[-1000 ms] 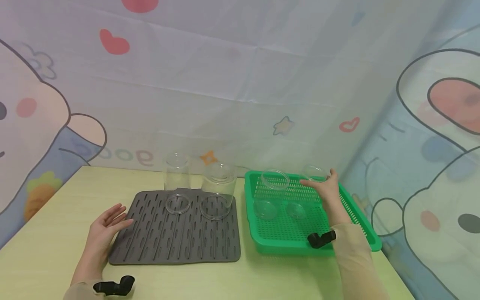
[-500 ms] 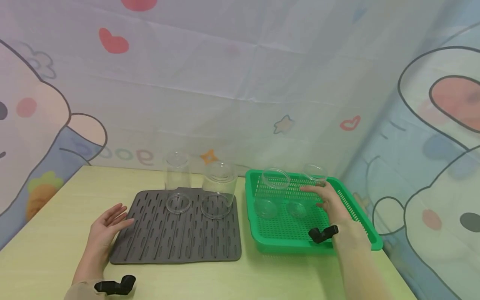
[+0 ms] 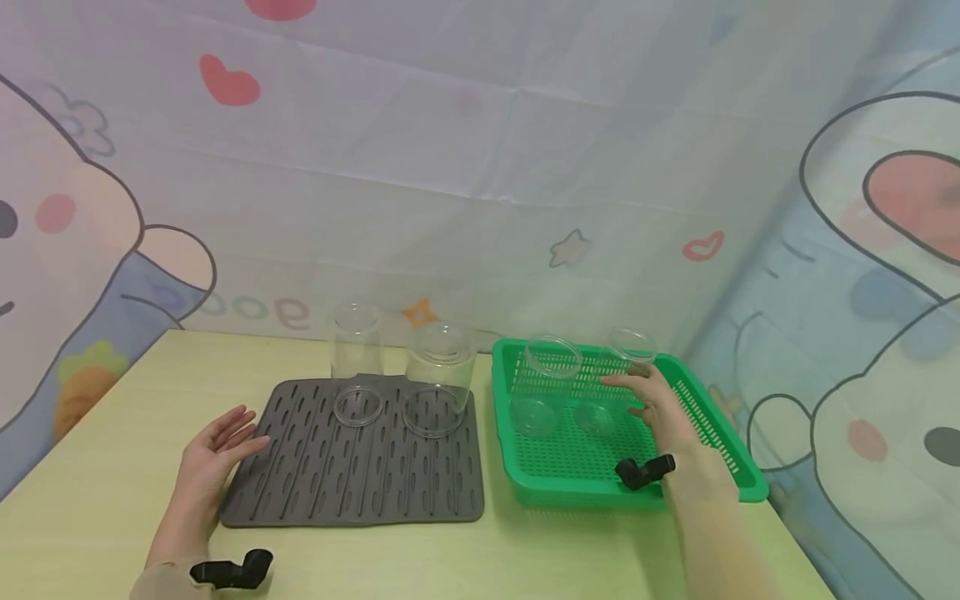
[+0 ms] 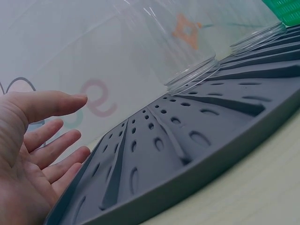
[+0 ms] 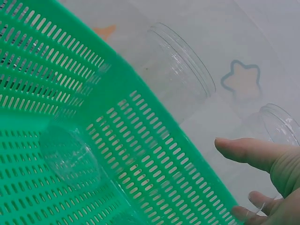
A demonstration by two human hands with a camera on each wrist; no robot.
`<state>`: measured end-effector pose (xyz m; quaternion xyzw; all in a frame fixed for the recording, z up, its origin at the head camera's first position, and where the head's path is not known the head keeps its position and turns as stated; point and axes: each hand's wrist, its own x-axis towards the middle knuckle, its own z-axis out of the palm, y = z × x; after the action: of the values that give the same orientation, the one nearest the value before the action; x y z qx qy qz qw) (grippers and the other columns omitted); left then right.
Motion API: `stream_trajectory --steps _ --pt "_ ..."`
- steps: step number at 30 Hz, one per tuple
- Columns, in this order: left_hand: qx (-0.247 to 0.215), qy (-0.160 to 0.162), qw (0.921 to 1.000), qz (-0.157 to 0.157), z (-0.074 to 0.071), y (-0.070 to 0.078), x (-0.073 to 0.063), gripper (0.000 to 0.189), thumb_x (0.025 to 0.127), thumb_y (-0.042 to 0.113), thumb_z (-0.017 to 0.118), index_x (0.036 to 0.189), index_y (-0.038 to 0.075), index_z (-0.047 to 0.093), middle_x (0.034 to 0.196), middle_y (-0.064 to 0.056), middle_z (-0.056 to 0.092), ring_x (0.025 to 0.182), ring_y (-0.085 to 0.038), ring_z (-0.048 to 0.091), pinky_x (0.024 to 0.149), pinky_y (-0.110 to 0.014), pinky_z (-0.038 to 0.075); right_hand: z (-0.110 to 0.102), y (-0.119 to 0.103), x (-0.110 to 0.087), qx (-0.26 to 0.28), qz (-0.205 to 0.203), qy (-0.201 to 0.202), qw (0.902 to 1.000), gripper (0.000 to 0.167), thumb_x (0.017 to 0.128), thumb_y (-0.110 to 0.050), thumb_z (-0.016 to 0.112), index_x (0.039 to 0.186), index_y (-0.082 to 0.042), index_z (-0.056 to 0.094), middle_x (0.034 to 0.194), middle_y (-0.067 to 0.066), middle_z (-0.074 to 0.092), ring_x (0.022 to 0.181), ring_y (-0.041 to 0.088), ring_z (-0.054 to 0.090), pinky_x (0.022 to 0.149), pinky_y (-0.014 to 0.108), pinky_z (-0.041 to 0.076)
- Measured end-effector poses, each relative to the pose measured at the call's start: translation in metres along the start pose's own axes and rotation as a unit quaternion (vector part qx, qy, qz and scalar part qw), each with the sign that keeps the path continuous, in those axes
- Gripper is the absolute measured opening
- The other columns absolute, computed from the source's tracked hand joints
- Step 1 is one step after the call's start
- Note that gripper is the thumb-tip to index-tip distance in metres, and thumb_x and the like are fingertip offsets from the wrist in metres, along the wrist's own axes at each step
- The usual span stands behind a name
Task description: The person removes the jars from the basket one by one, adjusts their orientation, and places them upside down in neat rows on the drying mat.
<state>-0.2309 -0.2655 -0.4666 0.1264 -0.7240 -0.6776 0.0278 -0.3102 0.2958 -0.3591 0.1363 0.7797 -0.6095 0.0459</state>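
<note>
Cartoon curtain (image 3: 420, 167) behind, right hand (image 3: 660, 407) sinks lower around the rightmost jar (image 3: 627, 350), likely better placed, grip unclear, left hand (image 3: 213, 454) spread.

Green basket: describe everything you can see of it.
The green basket looks like plastic: shallow, roughly rectangular, with slotted walls, a perforated base and a solid rim. It sits upright on the table, right of the grey mat. Two clear jars stand inside on its base. The right hand is over its right part; contact is unclear.
</note>
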Motion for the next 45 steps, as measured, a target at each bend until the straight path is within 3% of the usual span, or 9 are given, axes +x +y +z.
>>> stream_trajectory --steps 7,9,13,17,20,23,26,35,45 --pt "-0.002 -0.006 0.9999 0.011 -0.002 -0.001 -0.001 0.09 0.089 0.02 0.073 0.158 0.011 0.016 0.156 -0.001 0.033 0.106 0.015 0.045 0.114 -0.022 0.037 0.003 0.0 -0.005 -0.005 -0.023 0.017 0.9996 0.092 0.093 -0.019 0.066 0.158 -0.007 0.001 0.164 0.016 0.004 0.149 0.041 0.007 0.118 0.06 0.023" --pt "0.001 -0.004 0.9999 0.009 -0.002 0.0 -0.001 0.09 0.089 0.021 0.073 0.158 0.011 0.015 0.157 -0.001 0.033 0.109 0.014 0.046 0.114 -0.022 0.036 0.003 -0.002 -0.005 -0.009 -0.028 0.029 0.9991 0.091 0.093 -0.02 0.066 0.158 -0.007 0.004 0.164 0.017 0.006 0.149 0.043 0.009 0.117 0.061 0.024" --pt "-0.006 -0.002 1.0 0.003 -0.001 0.002 -0.002 0.091 0.089 0.021 0.074 0.158 0.013 0.015 0.162 -0.008 0.025 0.11 0.012 0.045 0.121 -0.038 0.026 0.003 -0.009 -0.008 -0.008 -0.042 0.054 0.9976 0.088 0.092 -0.021 0.067 0.157 -0.008 0.009 0.163 0.018 0.008 0.148 0.044 0.011 0.117 0.063 0.022" --pt "-0.013 -0.003 0.9999 0.006 -0.001 0.003 -0.003 0.091 0.088 0.02 0.074 0.158 0.013 0.016 0.158 -0.001 0.031 0.107 0.013 0.045 0.121 -0.037 0.027 0.004 -0.017 -0.012 0.01 -0.061 0.08 0.9949 0.089 0.092 -0.019 0.068 0.158 -0.01 0.01 0.164 0.015 0.009 0.149 0.041 0.012 0.119 0.06 0.02" --pt "-0.005 -0.006 0.9999 0.014 -0.004 0.004 -0.004 0.09 0.089 0.021 0.074 0.158 0.012 0.017 0.15 0.005 0.038 0.106 0.013 0.046 0.113 -0.021 0.038 0.005 -0.025 -0.017 0.034 -0.07 0.102 0.9917 0.09 0.091 -0.017 0.068 0.158 -0.012 0.008 0.164 0.011 0.012 0.15 0.037 0.012 0.121 0.057 0.019" --pt "0.007 -0.006 0.9995 0.029 -0.007 0.006 -0.005 0.089 0.089 0.024 0.073 0.157 0.01 0.017 0.139 0.012 0.043 0.102 0.015 0.046 0.093 -0.006 0.045 0.006 -0.035 -0.023 0.054 -0.082 0.124 0.9874 0.09 0.091 -0.015 0.068 0.158 -0.013 0.009 0.164 0.007 0.015 0.15 0.033 0.013 0.122 0.053 0.02" --pt "0.008 -0.008 0.9988 0.047 -0.009 0.007 -0.008 0.088 0.09 0.023 0.072 0.157 0.007 0.017 0.131 0.018 0.045 0.099 0.017 0.046 0.082 0.0 0.044 0.008 -0.045 -0.03 0.068 -0.1 0.147 0.9816 0.087 0.089 -0.013 0.07 0.157 -0.013 0.015 0.163 0.006 0.017 0.15 0.028 0.015 0.121 0.048 0.025" --pt "-0.051 -0.024 0.991 0.122 -0.013 0.019 -0.015 0.082 0.09 0.01 0.07 0.155 0.004 0.021 0.113 0.031 0.051 0.1 0.019 0.054 0.082 -0.001 0.046 0.018 -0.073 -0.053 0.063 -0.203 0.204 0.9556 0.086 0.082 -0.011 0.076 0.153 -0.023 0.029 0.159 0.0 0.026 0.146 0.017 0.023 0.115 0.043 0.036" --pt "-0.015 -0.028 0.9837 0.177 -0.007 0.046 -0.023 0.078 0.091 0.011 0.07 0.155 0.01 0.026 0.125 0.028 0.05 0.105 0.019 0.051 0.082 -0.001 0.045 0.043 -0.093 -0.07 0.016 -0.31 0.265 0.913 0.085 0.071 -0.011 0.086 0.146 -0.015 0.044 0.146 0.004 0.042 0.135 0.02 0.035 0.115 0.045 0.029"
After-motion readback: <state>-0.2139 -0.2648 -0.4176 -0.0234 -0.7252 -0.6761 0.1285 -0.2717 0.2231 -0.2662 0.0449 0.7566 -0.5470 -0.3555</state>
